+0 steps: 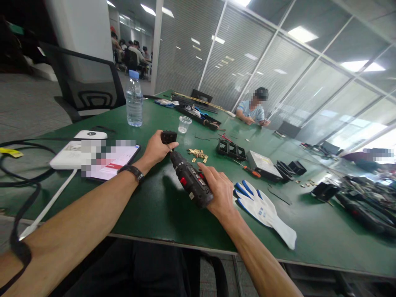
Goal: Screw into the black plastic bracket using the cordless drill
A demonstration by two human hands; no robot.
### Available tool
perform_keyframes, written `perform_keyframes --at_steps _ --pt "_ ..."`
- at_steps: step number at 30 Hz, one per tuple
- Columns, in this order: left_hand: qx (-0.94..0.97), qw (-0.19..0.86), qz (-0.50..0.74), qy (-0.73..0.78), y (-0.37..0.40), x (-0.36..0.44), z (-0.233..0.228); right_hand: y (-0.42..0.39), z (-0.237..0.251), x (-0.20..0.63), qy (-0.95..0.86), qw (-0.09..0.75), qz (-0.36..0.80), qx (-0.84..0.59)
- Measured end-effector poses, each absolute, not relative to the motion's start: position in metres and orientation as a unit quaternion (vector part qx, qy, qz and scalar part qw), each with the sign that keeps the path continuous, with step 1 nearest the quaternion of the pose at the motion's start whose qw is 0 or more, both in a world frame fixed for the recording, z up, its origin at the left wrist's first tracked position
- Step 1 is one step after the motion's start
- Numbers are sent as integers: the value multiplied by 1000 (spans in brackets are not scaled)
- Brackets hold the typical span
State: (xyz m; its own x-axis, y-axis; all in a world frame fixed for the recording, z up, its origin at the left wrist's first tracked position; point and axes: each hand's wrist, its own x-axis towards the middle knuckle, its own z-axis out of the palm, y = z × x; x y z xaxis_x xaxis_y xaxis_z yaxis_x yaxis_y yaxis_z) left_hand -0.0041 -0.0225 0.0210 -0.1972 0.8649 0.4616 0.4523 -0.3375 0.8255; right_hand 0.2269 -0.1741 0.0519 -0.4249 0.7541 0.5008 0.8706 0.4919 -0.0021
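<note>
My right hand (219,187) is closed around a black cordless drill (191,179) with red buttons, its chuck aimed forward and left. In my left hand (156,149) is a small black plastic part (168,137), gripped between fingers and thumb. The drill's bit reaches to the lower side of that part, near my left thumb; whether it touches a screw is too small to tell. Just beyond the drill lies a loose pile of small brass-coloured metal pieces (198,154). A white glove with blue fingertips (262,206) lies flat to the right of my right hand.
Left on the green table (139,218) are a phone (114,163), a white box-shaped device (66,154) with cables, and a water bottle (134,101). A plastic cup (185,123), black frame (231,150), screwdriver (252,171) and metal box (264,166) stand further off. Another person (252,110) sits across.
</note>
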Motion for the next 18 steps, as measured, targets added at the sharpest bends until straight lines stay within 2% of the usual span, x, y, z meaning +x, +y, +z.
perform_keyframes --at_steps 9,18 --pt "605 199 553 537 -24 -4 20 -172 52 229 -833 284 -84 -468" --pt "611 191 560 525 -23 -5 18 -171 46 223 -854 234 -112 -451"
